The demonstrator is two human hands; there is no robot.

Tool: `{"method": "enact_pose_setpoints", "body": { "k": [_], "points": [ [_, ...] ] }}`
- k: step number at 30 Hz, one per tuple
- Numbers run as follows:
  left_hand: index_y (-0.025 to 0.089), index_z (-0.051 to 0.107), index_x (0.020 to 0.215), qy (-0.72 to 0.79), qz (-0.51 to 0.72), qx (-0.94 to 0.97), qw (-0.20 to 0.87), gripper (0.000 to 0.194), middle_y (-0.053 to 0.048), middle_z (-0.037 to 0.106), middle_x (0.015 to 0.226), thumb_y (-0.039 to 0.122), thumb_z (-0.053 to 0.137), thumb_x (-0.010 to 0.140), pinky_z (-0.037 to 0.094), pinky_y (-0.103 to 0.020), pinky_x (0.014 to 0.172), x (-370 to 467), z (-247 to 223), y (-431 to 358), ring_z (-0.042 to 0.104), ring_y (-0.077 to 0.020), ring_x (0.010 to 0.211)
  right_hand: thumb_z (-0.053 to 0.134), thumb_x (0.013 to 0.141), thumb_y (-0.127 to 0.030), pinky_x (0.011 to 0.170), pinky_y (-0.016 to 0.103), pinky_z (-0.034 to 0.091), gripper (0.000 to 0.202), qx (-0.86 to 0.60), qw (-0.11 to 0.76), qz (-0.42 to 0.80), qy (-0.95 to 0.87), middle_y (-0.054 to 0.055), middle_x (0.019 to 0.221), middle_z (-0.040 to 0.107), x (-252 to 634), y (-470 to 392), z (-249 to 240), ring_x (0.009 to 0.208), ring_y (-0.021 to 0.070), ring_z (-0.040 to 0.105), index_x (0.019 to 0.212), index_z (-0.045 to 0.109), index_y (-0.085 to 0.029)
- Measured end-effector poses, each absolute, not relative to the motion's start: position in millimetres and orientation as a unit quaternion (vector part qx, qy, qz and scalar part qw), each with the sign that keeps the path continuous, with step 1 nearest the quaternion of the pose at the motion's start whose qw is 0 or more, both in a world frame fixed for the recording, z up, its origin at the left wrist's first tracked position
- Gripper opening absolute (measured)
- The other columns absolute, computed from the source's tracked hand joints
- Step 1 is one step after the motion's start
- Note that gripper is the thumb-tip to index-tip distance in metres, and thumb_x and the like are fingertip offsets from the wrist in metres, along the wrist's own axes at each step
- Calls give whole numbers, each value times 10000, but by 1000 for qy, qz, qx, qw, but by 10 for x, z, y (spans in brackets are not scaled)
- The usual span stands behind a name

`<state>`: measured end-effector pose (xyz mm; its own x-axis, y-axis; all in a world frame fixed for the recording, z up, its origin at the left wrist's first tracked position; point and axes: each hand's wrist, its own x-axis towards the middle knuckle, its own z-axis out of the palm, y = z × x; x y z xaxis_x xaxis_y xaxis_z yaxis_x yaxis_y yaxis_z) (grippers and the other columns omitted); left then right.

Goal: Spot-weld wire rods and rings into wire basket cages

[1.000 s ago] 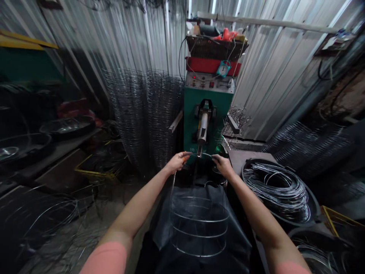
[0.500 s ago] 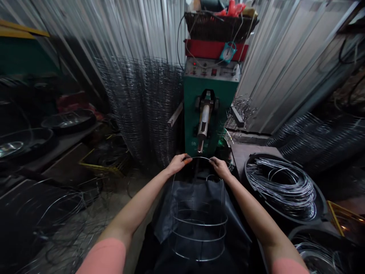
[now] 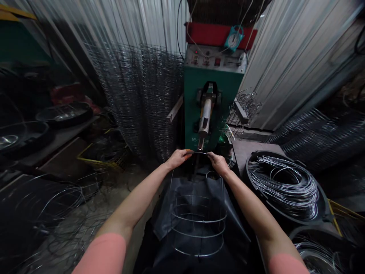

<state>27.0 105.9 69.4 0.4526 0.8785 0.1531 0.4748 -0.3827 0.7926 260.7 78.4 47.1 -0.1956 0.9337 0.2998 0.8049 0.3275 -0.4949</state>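
My left hand (image 3: 180,158) and my right hand (image 3: 218,163) both pinch a thin wire ring, and its short bright arc bridges the gap between my fingertips. Just above that arc is the electrode tip of a green spot welder (image 3: 212,102). Below my hands a round wire frame (image 3: 196,236) of several hoops joined by thin uprights lies over the black apron (image 3: 236,228) on my lap. Whether the ring I pinch is joined to this frame is hard to make out. Dark stain and an orange patch show on my left fingers.
Tall stacks of wire frames (image 3: 128,99) stand by the corrugated wall on the left. At right, a black tub (image 3: 325,201) holds many wire rings, with another tub below. A yellow crate (image 3: 85,158) and loose wire lie on the left floor. A blue dial scale (image 3: 234,39) hangs on the welder.
My hands have come slightly closer together, and the wire arc now lies nearer the electrode tip. The camera view has tipped down a little.
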Motion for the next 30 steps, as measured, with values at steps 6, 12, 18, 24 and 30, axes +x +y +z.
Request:
{"method": "enact_pose_setpoints", "body": {
  "k": [6,12,18,24,30],
  "points": [
    [140,645,1033,454,277,758,376,334,25,547,566,290,483,782,404,-224,571,293,786,1159,473,-103,536,434,872,-264,663,246,445,231,-580,268,139,-756,38,824,687,2594,884,543,764,196,640,1001,624,-239],
    [136,654,972,462,266,746,399,305,32,515,548,287,497,758,379,-217,532,331,873,1245,461,-102,522,443,852,-264,670,237,436,223,-564,288,168,-755,33,817,672,2622,994,591,758,177,614,950,632,-198],
    [140,653,993,461,266,750,392,321,29,534,550,290,495,757,378,-212,520,341,863,1257,465,-101,514,423,869,-260,661,236,422,235,-583,247,138,-762,42,837,679,2614,1003,604,762,185,623,986,622,-214],
    [153,651,1050,440,275,758,394,348,14,593,610,259,493,759,385,-206,546,311,836,1239,479,-97,543,385,897,-238,608,238,382,279,-611,113,34,-783,55,875,686,2554,947,659,765,208,629,1109,563,-273],
    [131,659,1035,453,265,743,416,340,24,542,539,252,516,751,362,-210,503,308,873,1261,450,-92,492,396,903,-276,601,222,384,240,-607,148,77,-777,41,821,686,2563,985,692,772,199,634,1039,594,-272]
  ]
}}
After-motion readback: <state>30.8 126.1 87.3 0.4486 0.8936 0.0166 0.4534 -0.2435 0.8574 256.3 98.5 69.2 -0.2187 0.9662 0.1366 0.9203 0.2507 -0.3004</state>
